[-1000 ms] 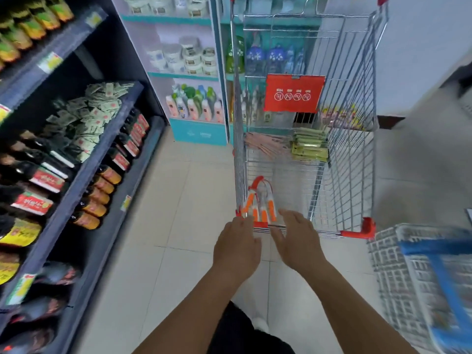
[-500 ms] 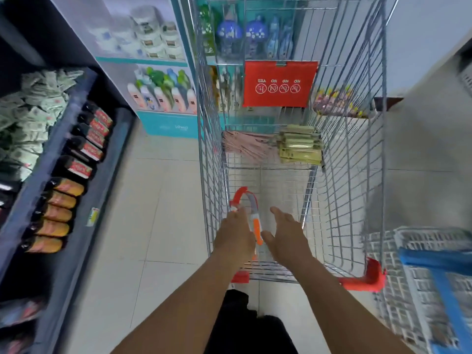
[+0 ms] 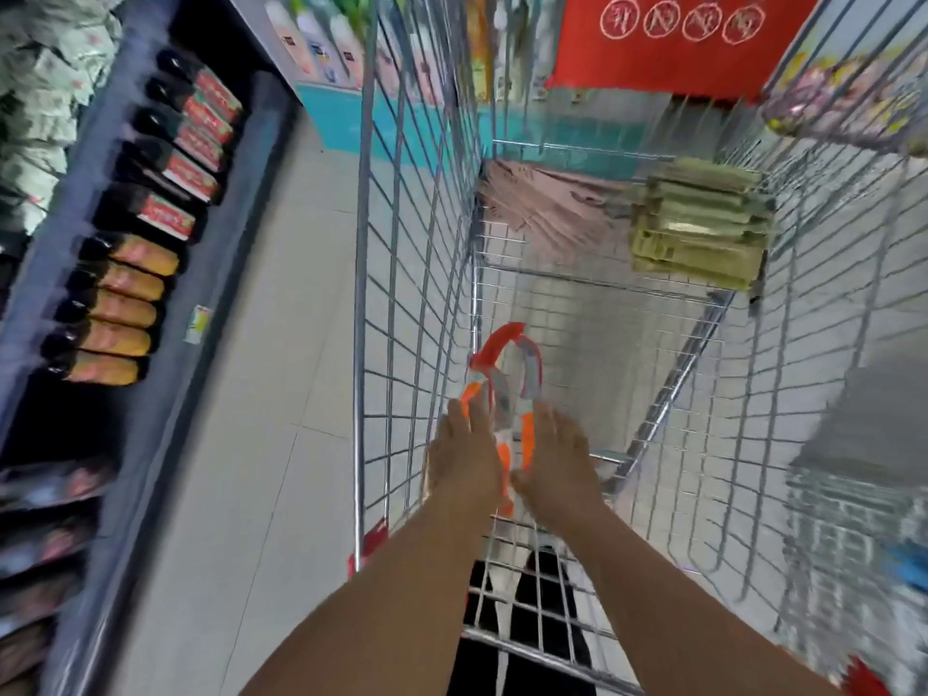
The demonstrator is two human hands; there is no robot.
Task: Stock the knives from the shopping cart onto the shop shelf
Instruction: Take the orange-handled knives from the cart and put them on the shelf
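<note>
We judge the task to be at its first stage: the pickup from the shopping cart (image 3: 417, 203).

1. Position of the knives. The knives (image 3: 507, 394) lie inside the cart, low against its left wire wall, at the end nearest to us. They show orange and grey handles and a red piece at the far end. The blur does not let us count them or tell whether they are packaged.

2. State of the hands. Both hands are down inside the cart. The left hand (image 3: 469, 457) lies on the left side of the knives, with its fingers reaching forward over an orange handle. The right hand (image 3: 557, 469) lies on the right side, its thumb side against the orange handles. Both hands touch the knives. We cannot tell whether either hand has closed into a grasp, because the fingertips are blurred and partly hidden.

3. Work done. We see no knife on the shop shelf (image 3: 65, 233) at our left. That shelf carries dark bottles (image 3: 160, 218) laid in rows.

4. Work left. We judge that all of the stocking remains: grasp, lift clear of the wire walls, carry and place.

5. Other contents. Pink packets (image 3: 542, 203) and greenish packets (image 3: 698, 233) rest at the far end of the cart.
</note>
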